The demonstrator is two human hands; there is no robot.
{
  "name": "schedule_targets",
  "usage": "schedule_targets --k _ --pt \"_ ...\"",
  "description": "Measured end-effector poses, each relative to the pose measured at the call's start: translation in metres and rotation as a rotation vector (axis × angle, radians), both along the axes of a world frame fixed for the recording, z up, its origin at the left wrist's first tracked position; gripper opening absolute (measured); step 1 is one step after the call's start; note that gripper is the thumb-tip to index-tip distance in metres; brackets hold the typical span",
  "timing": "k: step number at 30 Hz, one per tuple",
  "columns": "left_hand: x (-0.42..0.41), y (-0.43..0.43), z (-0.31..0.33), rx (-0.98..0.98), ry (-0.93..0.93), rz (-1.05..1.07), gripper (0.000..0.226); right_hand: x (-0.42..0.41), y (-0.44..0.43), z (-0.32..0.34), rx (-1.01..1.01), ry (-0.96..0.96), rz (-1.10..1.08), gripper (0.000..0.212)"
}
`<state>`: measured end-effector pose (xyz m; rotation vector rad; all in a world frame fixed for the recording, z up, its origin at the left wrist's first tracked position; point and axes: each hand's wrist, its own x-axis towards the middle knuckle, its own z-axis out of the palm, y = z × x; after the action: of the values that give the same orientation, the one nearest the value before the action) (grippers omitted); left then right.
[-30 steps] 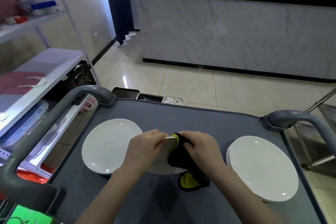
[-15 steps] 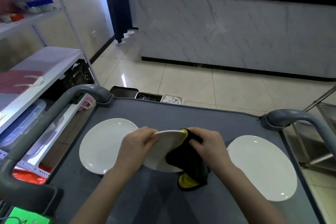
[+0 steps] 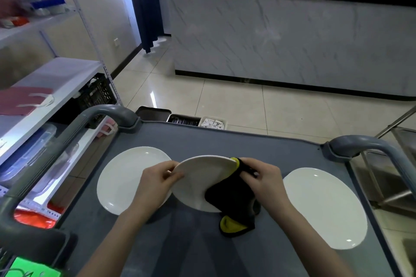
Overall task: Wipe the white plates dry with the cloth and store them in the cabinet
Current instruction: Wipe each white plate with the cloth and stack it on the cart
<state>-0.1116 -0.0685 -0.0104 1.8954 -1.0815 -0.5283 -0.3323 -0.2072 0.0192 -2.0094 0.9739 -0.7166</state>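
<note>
You hold a white plate (image 3: 200, 177) tilted over the middle of a grey cart top (image 3: 225, 141), its face turned toward you. Your left hand (image 3: 157, 184) grips its left rim, fingers curled round the edge. Your right hand (image 3: 263, 177) pinches a black cloth (image 3: 231, 200) with yellow trim against the right rim; the cloth drapes over the plate's lower right part and hangs down toward the cart. A second plate (image 3: 126, 177) lies flat on the cart to the left, partly behind your left hand, and a third plate (image 3: 322, 207) lies flat to the right, apart from the others. Grey curved handles rise at the cart's far corners, left handle (image 3: 108, 114) and right handle (image 3: 364, 144). Three small bins (image 3: 184, 119) sit just past the far edge. Beyond lies a glossy beige tiled floor (image 3: 247, 105), then a long counter (image 3: 292, 40) with a pale marbled front and dark top. A dark blue curtain (image 3: 144, 2) hangs at the back left. A white shelf rack (image 3: 56, 74) stands along the left wall, with a black crate (image 3: 94, 94) on a lower shelf.
</note>
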Motion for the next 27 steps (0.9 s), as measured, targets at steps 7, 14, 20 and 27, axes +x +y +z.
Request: schedule_targets --k 7,14,20,27 --pt "-0.019 -0.014 0.022 -0.105 -0.434 -0.107 0.005 0.014 0.004 0.009 -0.261 0.215 0.078 0.033" --pt "-0.028 -0.02 0.024 -0.15 -0.335 -0.121 0.01 0.01 0.009 -0.005 -0.209 0.132 0.057 0.033" --pt "-0.008 -0.002 0.009 -0.06 -0.082 -0.023 0.03 -0.004 0.001 -0.007 0.025 -0.056 -0.016 0.036" --pt "-0.027 -0.019 0.026 -0.076 -0.453 -0.156 0.013 0.012 0.007 0.006 -0.254 0.221 0.085 0.034"
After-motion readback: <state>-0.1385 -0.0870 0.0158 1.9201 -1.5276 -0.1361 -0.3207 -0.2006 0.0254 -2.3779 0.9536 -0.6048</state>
